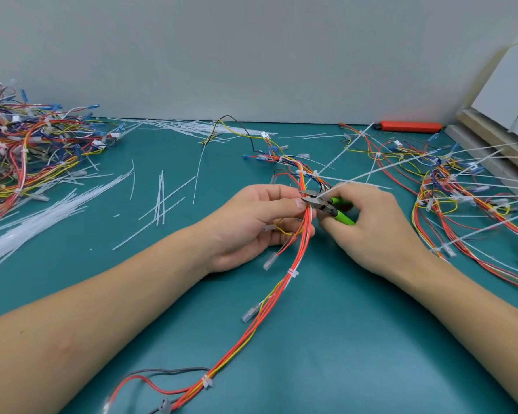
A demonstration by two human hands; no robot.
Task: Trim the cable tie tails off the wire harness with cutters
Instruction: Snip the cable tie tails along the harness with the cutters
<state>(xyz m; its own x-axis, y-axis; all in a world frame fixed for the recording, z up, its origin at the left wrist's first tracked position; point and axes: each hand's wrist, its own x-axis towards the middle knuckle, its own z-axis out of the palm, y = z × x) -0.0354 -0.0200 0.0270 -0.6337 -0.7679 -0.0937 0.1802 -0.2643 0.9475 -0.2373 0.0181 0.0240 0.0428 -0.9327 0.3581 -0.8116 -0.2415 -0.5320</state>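
Here the wire harness (pixel 284 282), a bundle of mostly red and yellow wires, runs from the near edge of the green mat (pixel 341 339) up to the middle, where the left hand (pixel 251 222) pinches it between thumb and curled fingers. Right at that spot the cutters (pixel 319 201) have their metal nose against a white cable tie tail (pixel 401 164) that sticks out up and to the right; the right hand (pixel 368 222) wraps round their green handles. Two trimmed ties (pixel 293 273) sit lower on the harness. Cut tails (pixel 42 216) litter the mat to the left, beside a pile of harnesses (pixel 21 150). More harnesses with long tails (pixel 467 186) lie to the right, and an orange knife (pixel 410 126) rests by the wall.
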